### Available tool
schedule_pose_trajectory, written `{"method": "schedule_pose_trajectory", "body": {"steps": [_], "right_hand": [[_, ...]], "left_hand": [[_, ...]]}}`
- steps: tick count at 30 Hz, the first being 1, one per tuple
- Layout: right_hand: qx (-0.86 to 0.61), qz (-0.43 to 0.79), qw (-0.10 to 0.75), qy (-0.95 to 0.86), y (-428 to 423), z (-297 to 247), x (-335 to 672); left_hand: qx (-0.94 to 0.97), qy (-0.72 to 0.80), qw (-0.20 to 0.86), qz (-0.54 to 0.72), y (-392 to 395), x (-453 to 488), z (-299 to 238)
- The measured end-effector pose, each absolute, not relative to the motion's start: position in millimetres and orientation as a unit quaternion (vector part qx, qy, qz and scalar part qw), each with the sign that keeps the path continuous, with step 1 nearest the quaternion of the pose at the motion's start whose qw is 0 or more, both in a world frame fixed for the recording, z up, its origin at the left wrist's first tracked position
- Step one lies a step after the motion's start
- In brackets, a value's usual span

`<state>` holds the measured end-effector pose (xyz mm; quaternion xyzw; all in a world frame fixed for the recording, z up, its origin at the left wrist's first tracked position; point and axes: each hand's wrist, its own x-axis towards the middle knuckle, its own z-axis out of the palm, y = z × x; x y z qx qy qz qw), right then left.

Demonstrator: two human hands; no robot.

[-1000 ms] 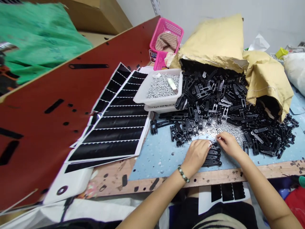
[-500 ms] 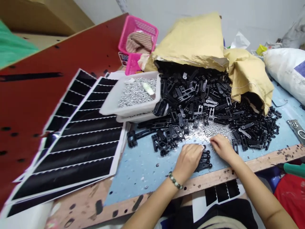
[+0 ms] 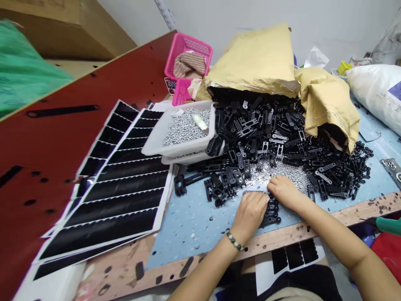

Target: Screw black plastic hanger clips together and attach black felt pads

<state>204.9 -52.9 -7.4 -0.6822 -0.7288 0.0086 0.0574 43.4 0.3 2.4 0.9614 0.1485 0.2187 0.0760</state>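
Note:
My left hand [image 3: 250, 212], with a beaded bracelet [image 3: 234, 240] at its wrist, curls over the near part of the blue work surface. The edge of a black slotted plastic part [image 3: 255, 192] shows just beyond its fingers. Close beside it, my right hand [image 3: 284, 190] has its fingertips pinched together; anything in them is hidden. A row of black plastic parts with round ends [image 3: 272, 216] lies between and below the hands, partly covered by the left one. Just beyond my right hand spreads a pile of small silver metal pieces [image 3: 293, 173].
Loose black parts [image 3: 282, 142] heap out of yellow paper sacks [image 3: 253, 58]. A white tub [image 3: 156, 138] of silver pins stands left, near pink baskets [image 3: 171, 54]. Sheets with black strips [image 3: 125, 196] lie farther left. A green-handled tool [image 3: 388, 225] is at the right edge.
My right hand has moved left, closer to my left hand. The black part's edge now shows beyond the left fingers. The view has shifted slightly, bringing more of the left side into sight.

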Motion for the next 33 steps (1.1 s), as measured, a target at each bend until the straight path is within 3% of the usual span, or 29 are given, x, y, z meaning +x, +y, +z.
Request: {"method": "schedule_pose_trajectory", "body": {"steps": [5,9,13,18,22,26,31,33], "right_hand": [[-0.688,0.014,0.075,-0.721,-53.5,-6.4,210.5],[-0.713,0.052,0.247,-0.654,-66.7,-9.0,224.1],[-0.711,0.078,0.401,-0.572,-87.9,-13.2,229.9],[-0.709,0.090,0.449,-0.536,-106.9,-17.8,226.0],[-0.730,0.104,0.466,-0.489,-113.9,-19.9,229.3],[-0.762,0.036,0.416,-0.495,-115.6,-19.5,239.5],[-0.862,-0.106,0.174,-0.465,-104.4,-16.7,247.5],[-0.862,-0.116,0.129,-0.476,-97.8,-16.7,248.0]], "left_hand": [[0.954,0.169,0.112,0.220,0.1,43.6,-1.3],[0.942,0.199,0.155,0.222,-0.2,41.7,-3.7],[0.947,0.184,0.127,0.229,-2.0,43.1,-3.1],[0.963,0.146,0.068,0.216,-4.8,43.3,0.2],[0.962,0.150,0.091,0.210,-6.2,38.5,8.7],[0.954,0.178,0.130,0.204,0.5,53.0,25.1],[0.976,0.158,0.123,0.088,14.4,120.8,31.8],[0.978,0.160,0.117,0.067,16.7,146.4,26.9]]}}
